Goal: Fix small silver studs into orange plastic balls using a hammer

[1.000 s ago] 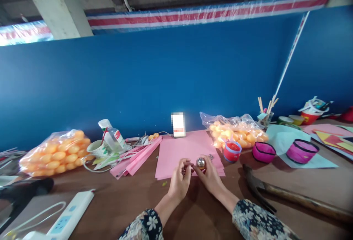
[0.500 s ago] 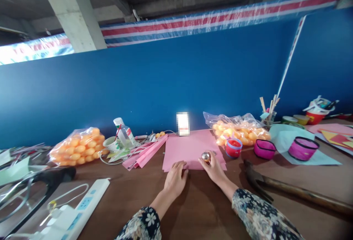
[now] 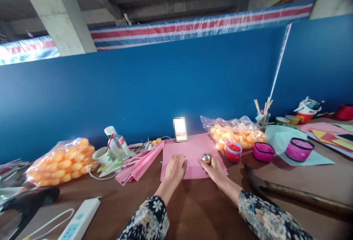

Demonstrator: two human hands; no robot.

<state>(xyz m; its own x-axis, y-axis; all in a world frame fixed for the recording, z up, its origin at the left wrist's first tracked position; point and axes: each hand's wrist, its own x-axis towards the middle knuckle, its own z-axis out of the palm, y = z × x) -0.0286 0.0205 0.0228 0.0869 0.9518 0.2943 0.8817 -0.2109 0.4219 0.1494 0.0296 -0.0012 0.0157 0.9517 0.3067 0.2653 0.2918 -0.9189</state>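
Observation:
A stack of pink paper sheets (image 3: 190, 148) lies on the brown table (image 3: 204, 210) in front of me. My left hand (image 3: 175, 167) rests flat on the paper's near left part, fingers stretched out. My right hand (image 3: 213, 168) sits at the paper's near right edge and pinches a small shiny metallic ball (image 3: 206, 158) between its fingertips. Both forearms wear dark floral sleeves.
Bags of orange balls lie at left (image 3: 59, 161) and behind the paper at right (image 3: 238, 133). A red cup (image 3: 233, 152), two magenta bowls (image 3: 264, 151) (image 3: 299, 149), folded pink strips (image 3: 140, 163), a bottle (image 3: 117, 144), a white power strip (image 3: 79, 219) and a hammer (image 3: 278, 188) surround the paper.
My left hand left the ball and moved forward, flat onto the pink paper. My right hand kept the ball and set it down near the paper's right edge.

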